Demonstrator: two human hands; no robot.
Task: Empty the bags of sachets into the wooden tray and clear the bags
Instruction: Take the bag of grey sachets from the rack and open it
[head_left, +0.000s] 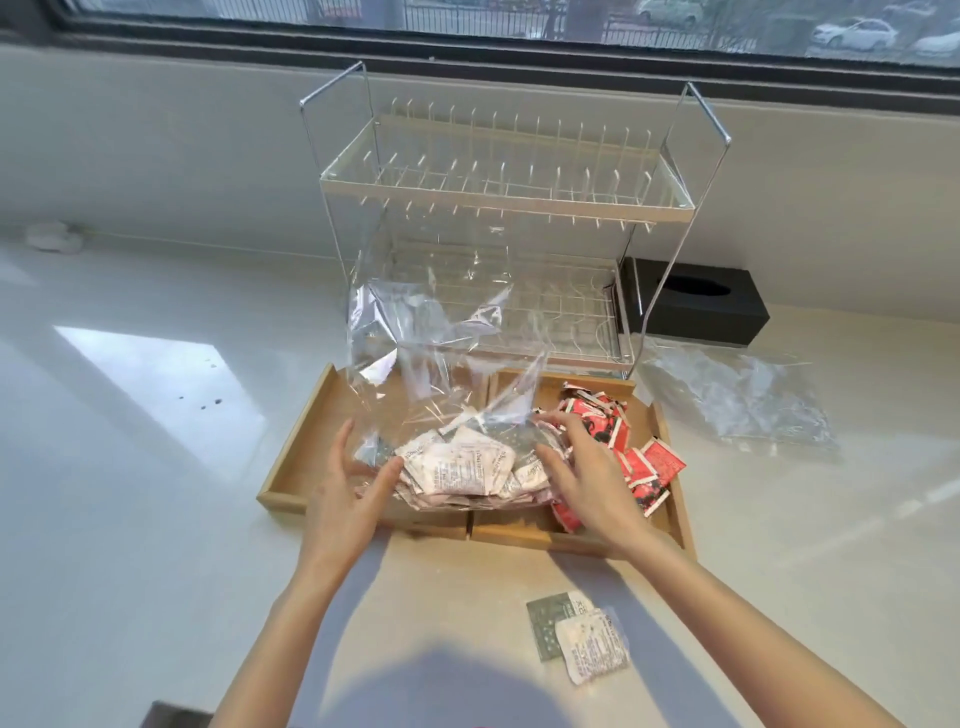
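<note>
Clear plastic bag (441, 353) upright over the wooden tray (306, 441), pale pink sachets (467, 470) heaped at its base in the tray's middle. Left hand (345, 499) and right hand (582, 470) open, fingers spread, cupping that heap from either side. Red sachets (631, 457) at the tray's right end; emptied bag (737, 395) right of the tray; two loose sachets (582, 634) in front.

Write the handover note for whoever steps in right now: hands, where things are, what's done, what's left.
Left hand: open, fingers spread against the left side of the clear bag.
Right hand: open, resting on the bag's right side.
The bag stands upright in the wooden tray, with white sachets piled at its bottom.
Done: red sachets lie loose in the tray's right part; an empty bag lies on the counter to the right of the tray.
Left: get the white sachets out of the bag, pick up the two stray sachets on the counter in front of the tray, clear both bags.
</note>
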